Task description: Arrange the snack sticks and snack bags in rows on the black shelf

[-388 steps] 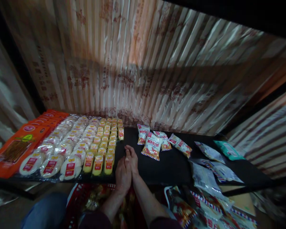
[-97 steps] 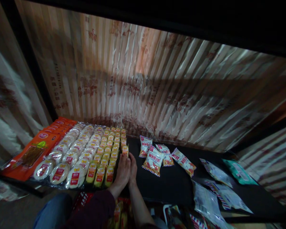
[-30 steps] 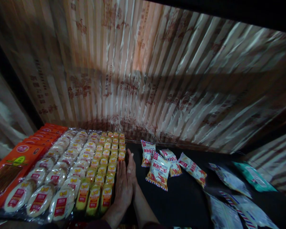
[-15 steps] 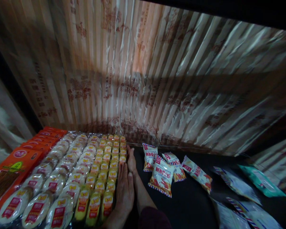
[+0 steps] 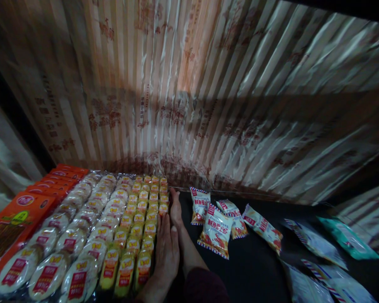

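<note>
Both hands lie flat and open, holding nothing: the left hand (image 5: 166, 252) nearer, the right hand (image 5: 176, 208) farther in. On the black shelf (image 5: 249, 269), rows of yellow packets (image 5: 144, 229) run front to back, touching the hands' left edges; the packets are small, glossy and red-labelled

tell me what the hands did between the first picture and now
The right hand slid toward the back of the shelf along the edge of the yellow packets; the left hand lies flat beside the front ones. Earlier both were pressed together near the front. Neither holds anything. The red-white bags and orange packs stayed put.
</note>
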{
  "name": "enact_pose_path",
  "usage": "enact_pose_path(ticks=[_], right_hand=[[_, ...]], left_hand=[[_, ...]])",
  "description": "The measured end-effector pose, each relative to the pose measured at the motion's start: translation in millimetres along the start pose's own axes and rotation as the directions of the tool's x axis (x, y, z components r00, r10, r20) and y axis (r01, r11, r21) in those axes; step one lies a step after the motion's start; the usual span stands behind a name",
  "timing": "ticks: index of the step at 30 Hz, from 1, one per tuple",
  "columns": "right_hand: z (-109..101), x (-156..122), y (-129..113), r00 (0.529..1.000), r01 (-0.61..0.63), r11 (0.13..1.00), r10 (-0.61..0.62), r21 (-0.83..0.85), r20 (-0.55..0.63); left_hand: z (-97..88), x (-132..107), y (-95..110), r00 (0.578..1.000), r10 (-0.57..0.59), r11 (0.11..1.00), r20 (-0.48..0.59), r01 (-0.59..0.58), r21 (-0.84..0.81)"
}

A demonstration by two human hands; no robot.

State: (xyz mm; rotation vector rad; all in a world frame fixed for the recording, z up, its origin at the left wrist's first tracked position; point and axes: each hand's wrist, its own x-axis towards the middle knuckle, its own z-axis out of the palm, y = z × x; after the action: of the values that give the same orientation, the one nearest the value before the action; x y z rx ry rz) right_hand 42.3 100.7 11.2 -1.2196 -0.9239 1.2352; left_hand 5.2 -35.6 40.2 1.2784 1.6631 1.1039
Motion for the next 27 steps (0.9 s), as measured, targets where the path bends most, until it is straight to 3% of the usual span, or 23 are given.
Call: enact_pose_path(ticks=[4,13,20,24,27], right_hand=[[4.5,8.5,3.9,0.999,0.016,1.0,-0.016,0.001,0.048],[12.8,-1.9,-9.8,0.991,-0.011,1.0,0.01,0.005,0.132],[-3.1,-7.2,2.1,0.999,0.027,0.996,-0.024,0.08,-0.04],[-15.6,-28.5,10.5,0.998,0.015,0.988,-0.007,0.154,-0.054],[-22.4,-47.7,15.8,0.999,0.0,0.985,0.008,0.175,-0.042]], left_hand=[[-1.2,-0.8,-0.4,1.0,0.018,1.0,0.02,-0.018,0.003],[1.3,2.2,-2.7,1.0,0.026,0.999,0.012,-0.026,0.023],[0.7,-1.1,-2.5,0.998,0.065,0.997,-0.01,-0.065,0.028],[0.2,-8.7,0.3,0.994,0.106,0.994,0.001,-0.106,0.041],[1.0,-17.6,1.3,0.997,0.069,0.997,0.035,-0.069,0.019]])
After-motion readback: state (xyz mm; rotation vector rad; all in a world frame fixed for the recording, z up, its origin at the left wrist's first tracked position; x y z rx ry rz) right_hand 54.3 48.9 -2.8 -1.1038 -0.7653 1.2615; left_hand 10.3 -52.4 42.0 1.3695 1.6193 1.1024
